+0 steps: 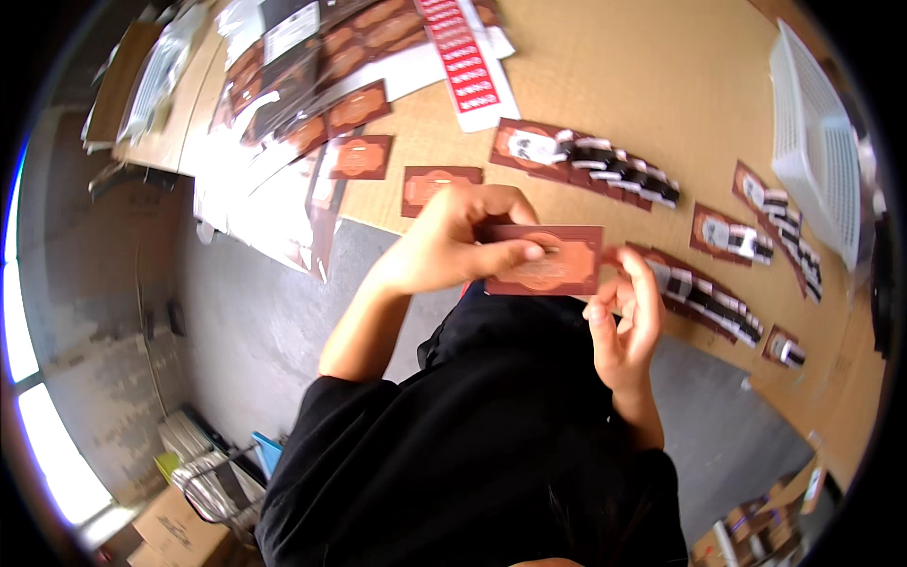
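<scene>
A brown card (pixel 567 274) with an orange framed panel is held level in front of my body. My left hand (pixel 444 241) grips its left part, the thumb pressed on the face and the fingers behind. Beside the card's right edge is my right hand (pixel 628 317), its fingers bent and apart. I cannot tell whether a fingertip touches that edge. Just beyond my left hand a similar card (pixel 425 180) lies on the cardboard-covered table (pixel 605 66), with another card (pixel 361 157) to its left.
Overlapping cards bearing small black-and-white pieces form a far row (pixel 605 165), a near row (pixel 704 298) and a right row (pixel 784 227). A white plastic basket (pixel 817 142) stands at right. Clear plastic bags (pixel 265 198) and a red-and-white sticker sheet (pixel 463 66) lie at far left.
</scene>
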A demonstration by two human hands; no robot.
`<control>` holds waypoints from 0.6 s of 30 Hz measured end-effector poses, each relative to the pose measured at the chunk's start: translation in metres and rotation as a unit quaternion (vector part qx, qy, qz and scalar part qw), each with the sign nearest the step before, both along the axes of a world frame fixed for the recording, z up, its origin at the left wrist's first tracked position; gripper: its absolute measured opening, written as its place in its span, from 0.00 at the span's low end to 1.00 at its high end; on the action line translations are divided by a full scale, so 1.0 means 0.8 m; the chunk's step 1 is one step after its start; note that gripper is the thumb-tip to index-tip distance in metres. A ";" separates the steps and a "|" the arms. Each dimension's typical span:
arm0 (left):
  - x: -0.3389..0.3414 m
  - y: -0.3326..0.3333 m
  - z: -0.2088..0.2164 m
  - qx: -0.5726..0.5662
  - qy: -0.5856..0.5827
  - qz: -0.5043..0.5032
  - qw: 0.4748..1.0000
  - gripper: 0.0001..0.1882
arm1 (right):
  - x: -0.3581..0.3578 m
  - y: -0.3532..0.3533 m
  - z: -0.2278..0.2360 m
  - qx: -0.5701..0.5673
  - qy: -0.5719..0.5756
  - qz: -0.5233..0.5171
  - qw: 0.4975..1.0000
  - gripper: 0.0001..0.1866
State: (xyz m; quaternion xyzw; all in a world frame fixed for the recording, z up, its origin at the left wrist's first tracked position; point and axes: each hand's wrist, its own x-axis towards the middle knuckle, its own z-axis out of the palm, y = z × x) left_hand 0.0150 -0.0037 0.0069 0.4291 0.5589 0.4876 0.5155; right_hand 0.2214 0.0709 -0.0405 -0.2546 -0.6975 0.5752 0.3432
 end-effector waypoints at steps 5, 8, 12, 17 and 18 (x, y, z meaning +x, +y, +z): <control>0.059 0.022 -0.017 -0.006 -0.201 -0.018 0.979 0.06 | 0.018 0.010 0.013 -0.094 0.028 -0.047 0.994 0.05; 0.072 0.022 -0.031 -0.019 -0.336 -0.013 0.942 0.10 | 0.029 0.011 0.020 -0.162 0.082 -0.120 0.976 0.07; 0.077 0.016 -0.048 -0.023 -0.313 -0.029 0.949 0.11 | 0.036 0.012 0.013 -0.174 0.096 -0.126 0.972 0.08; 0.078 0.013 -0.052 -0.025 -0.315 -0.008 0.949 0.09 | 0.033 0.012 0.014 -0.163 0.091 -0.128 0.974 0.09; 0.078 0.012 -0.053 -0.017 -0.312 -0.008 0.950 0.09 | 0.037 0.013 0.009 -0.170 0.099 -0.116 0.974 0.10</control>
